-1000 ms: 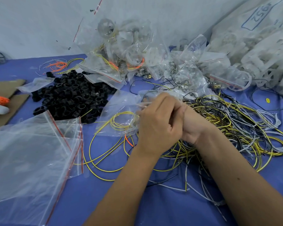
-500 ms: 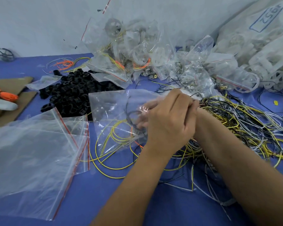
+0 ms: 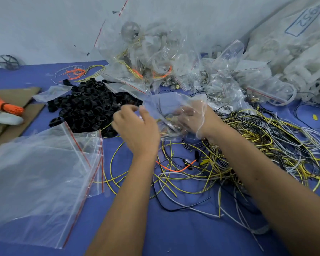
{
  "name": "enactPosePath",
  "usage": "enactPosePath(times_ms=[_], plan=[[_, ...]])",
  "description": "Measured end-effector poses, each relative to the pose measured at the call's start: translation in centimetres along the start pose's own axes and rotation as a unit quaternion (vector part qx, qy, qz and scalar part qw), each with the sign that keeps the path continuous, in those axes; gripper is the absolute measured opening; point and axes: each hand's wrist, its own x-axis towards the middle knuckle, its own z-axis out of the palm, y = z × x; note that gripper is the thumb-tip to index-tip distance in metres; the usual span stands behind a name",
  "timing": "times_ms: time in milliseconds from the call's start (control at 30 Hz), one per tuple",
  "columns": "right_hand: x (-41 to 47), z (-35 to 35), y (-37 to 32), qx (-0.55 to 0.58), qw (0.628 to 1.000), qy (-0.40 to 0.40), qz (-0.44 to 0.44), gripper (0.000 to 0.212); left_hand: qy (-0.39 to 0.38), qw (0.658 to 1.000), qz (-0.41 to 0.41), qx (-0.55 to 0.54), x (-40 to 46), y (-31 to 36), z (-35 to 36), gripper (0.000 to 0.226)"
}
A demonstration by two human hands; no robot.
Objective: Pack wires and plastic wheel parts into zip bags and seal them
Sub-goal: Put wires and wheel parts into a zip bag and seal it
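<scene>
Head view, surface: a blue table cover (image 3: 174, 237) strewn with packing stock; a pale wall stands at the far side.
Left hand (image 3: 137, 130): at scene centre, back of the hand up, fingers curled, thumb and forefinger pinching the left edge of a clear zip bag (image 3: 166, 104).
Right hand (image 3: 190, 117): pushed inside the zip bag and seen through the film, fingers curled round a small bunch of wires (image 3: 167, 115); the exact finger contact is blurred by the plastic.
Zip bag, position: held just above the table between the two hands, near the right edge of the black rings, with its mouth toward the right wrist.
Wire tangle (image 3: 257, 143): a loose heap of yellow, black and white wires to the right of the hands, spreading toward the near side under both forearms; one orange wire (image 3: 175, 169) lies among them.
Black rings (image 3: 89, 109): a pile of small black plastic wheel parts, left of and beyond the left hand.
Empty bags (image 3: 37, 178): a flat stack of clear zip bags with red seal strips, near left.
Filled bags (image 3: 151, 60): a mound of packed bags with white wheel parts and wires, far centre against the wall.
White parts sack (image 3: 294, 58): a large bag of white plastic pieces, far right.
Cardboard (image 3: 15, 97): far left edge, bearing an orange bundle (image 3: 4, 106).
Black spoked wheel (image 3: 7, 61): far left, by the wall.
</scene>
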Motion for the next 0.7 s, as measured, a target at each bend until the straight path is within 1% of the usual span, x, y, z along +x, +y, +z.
enactPosePath(times_ms=[67,100,133,167,200,267,333,367,400,433,467,500,533,567,600,633,667,700], plan=[[-0.4,0.1,-0.4,0.061,0.997,-0.021,0.052,0.012,-0.013,0.997,-0.070,-0.007,0.9,-0.8,-0.2,0.023],[-0.7,0.2,-1.2,0.142,0.986,-0.055,0.075,0.012,-0.013,0.997,-0.076,-0.013,1.2,-0.9,-0.4,0.022],[-0.4,0.1,-0.7,0.188,0.978,-0.062,0.071,0.014,-0.005,0.998,-0.064,-0.015,1.4,-0.9,-0.7,0.021],[-0.4,0.1,-0.8,0.168,0.980,-0.092,0.055,0.013,0.014,0.999,-0.034,-0.014,1.5,-0.7,-1.0,0.019],[-0.5,0.1,-1.1,0.128,0.985,-0.105,0.048,0.010,0.040,0.999,0.006,-0.018,1.4,-0.4,-1.3,0.017],[-0.8,0.2,-1.3,-0.010,0.994,-0.105,-0.006,0.016,0.077,0.992,0.086,-0.049,1.0,0.2,-1.3,0.014],[-1.2,-0.1,-1.1,-0.001,0.991,-0.107,-0.077,0.018,0.072,0.984,0.130,-0.094,0.4,0.8,-0.9,0.015],[-1.3,-0.1,-0.7,0.042,0.992,-0.095,-0.077,0.025,0.061,0.982,0.148,-0.102,-0.1,1.1,-0.7,0.015],[-1.6,-0.3,-0.6,0.077,0.992,-0.081,-0.059,0.036,0.040,0.980,0.167,-0.097,-0.4,1.3,-0.4,0.017],[-1.6,-0.4,-0.3,0.123,0.988,-0.082,-0.048,0.043,0.002,0.980,0.184,-0.079,-0.8,1.4,-0.2,0.021],[-1.7,-0.8,-0.2,0.169,0.981,-0.081,-0.043,0.041,-0.057,0.978,0.197,-0.039,-1.2,1.3,0.2,0.028],[-1.4,-1.0,0.5,0.197,0.977,-0.072,-0.030,0.034,-0.134,0.969,0.204,0.028,-1.4,1.1,0.6,0.037],[-1.1,-1.5,1.1,0.212,0.975,-0.057,0.005,0.030,-0.212,0.950,0.202,0.110,-1.7,0.7,0.9,0.047],[-1.1,-2.1,1.5,0.196,0.979,-0.036,0.041,0.030,-0.277,0.924,0.188,0.186,-1.8,0.2,1.1,0.056],[-1.0,-2.7,2.1,0.167,0.983,-0.031,0.066,0.029,-0.323,0.898,0.174,0.243,-1.9,-0.3,1.3,0.062],[-1.2,-3.5,2.1,0.137,0.986,-0.044,0.084,0.031,-0.348,0.882,0.158,0.275,-1.9,-0.8,1.3,0.066],[-1.2,-4.2,2.4,0.123,0.985,-0.070,0.097,0.042,-0.357,0.878,0.138,0.287,-1.9,-1.0,1.3,0.068],[-1.3,-4.9,2.3,0.107,0.984,-0.093,0.107,0.060,-0.356,0.880,0.116,0.292,-1.8,-1.2,1.1,0.070]])
